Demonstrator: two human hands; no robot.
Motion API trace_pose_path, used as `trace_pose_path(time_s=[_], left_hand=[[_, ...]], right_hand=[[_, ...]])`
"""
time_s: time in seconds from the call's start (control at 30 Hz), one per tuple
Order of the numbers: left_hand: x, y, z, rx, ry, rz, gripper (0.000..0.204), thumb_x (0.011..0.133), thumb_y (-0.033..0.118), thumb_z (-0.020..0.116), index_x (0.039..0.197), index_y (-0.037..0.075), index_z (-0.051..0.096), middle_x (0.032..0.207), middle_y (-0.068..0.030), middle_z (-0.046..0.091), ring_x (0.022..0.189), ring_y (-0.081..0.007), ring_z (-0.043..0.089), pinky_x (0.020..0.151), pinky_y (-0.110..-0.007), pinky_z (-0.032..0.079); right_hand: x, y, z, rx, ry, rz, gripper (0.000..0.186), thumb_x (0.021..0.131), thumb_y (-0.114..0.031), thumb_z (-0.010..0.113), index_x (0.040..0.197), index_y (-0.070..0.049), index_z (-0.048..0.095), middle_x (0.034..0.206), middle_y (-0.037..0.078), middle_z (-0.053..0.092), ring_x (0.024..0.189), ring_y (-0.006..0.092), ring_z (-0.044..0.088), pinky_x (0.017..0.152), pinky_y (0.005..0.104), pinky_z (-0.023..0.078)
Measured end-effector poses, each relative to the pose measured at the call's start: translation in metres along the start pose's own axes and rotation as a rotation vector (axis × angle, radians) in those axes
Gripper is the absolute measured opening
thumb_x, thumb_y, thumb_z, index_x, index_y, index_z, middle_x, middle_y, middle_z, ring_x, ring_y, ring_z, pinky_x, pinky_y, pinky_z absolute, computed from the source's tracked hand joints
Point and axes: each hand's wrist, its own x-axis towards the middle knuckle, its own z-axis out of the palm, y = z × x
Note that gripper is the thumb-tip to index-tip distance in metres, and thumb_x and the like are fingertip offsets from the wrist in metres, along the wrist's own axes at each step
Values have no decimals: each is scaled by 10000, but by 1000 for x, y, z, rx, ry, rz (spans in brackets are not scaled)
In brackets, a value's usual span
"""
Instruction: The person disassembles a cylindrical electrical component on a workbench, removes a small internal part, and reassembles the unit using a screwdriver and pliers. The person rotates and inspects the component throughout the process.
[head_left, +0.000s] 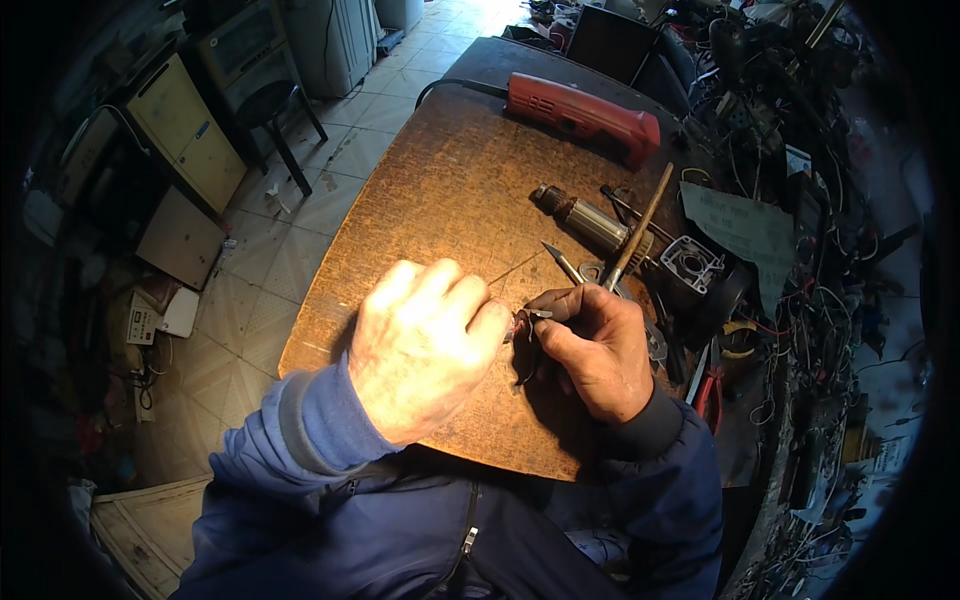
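Note:
My left hand [420,345] is curled closed over the worn wooden bench [380,220]; what its fingertips hold is hidden. My right hand [600,355] pinches a small dark part with wires [528,322], just beside my left knuckles. A thin rod or wire [515,270] slants up to the right from near my left fingers. Just beyond my right hand lie a pointed metal tool [562,262], a long wooden-handled tool [645,215] and a motor armature [590,222].
A red power-tool body [580,118] with cable lies at the back; a metal housing [690,265], green sheet [735,240] and red-handled pliers [708,395] at the right, beside dense cluttered wires [760,90]. A black stool [270,105] stands left on the tiled floor [250,280].

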Motion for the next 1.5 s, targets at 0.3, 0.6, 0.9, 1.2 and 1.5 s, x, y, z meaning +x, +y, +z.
trace_pose_path(time_s=[0.3,0.6,0.9,1.2,1.5], left_hand=[[3,10,-3,39,6,-77,378,743,228,818,1041,23,711,955,-74,692,912,-245,653,888,-404,487],[3,1,-3,-82,-15,-40,388,727,211,840,1046,29,714,953,-81,693,912,-255,661,920,-414,485],[2,10,-1,7,-18,-94,395,720,196,837,1054,26,714,987,-86,695,942,-262,664,963,-437,481],[5,12,8,-15,189,-94,220,791,215,754,922,52,685,887,-88,668,901,-265,657,996,-469,479],[1,4,0,-51,-9,-45,362,749,203,835,1048,44,710,1005,-68,711,970,-250,668,1045,-502,456]], right_hand=[[0,-5,2,25,11,44,131,876,6,673,971,95,658,847,107,719,738,130,684,661,278,552],[0,-1,2,29,1,24,114,905,7,661,999,69,642,899,93,698,689,95,627,578,242,487],[0,-6,3,16,8,27,111,890,18,656,965,100,651,839,113,718,735,134,686,661,280,558],[1,0,2,43,-7,-8,119,908,16,654,987,104,643,838,125,722,722,148,697,650,285,566],[0,1,3,63,-4,-21,127,896,23,644,992,106,646,856,122,721,742,144,691,664,287,568]])
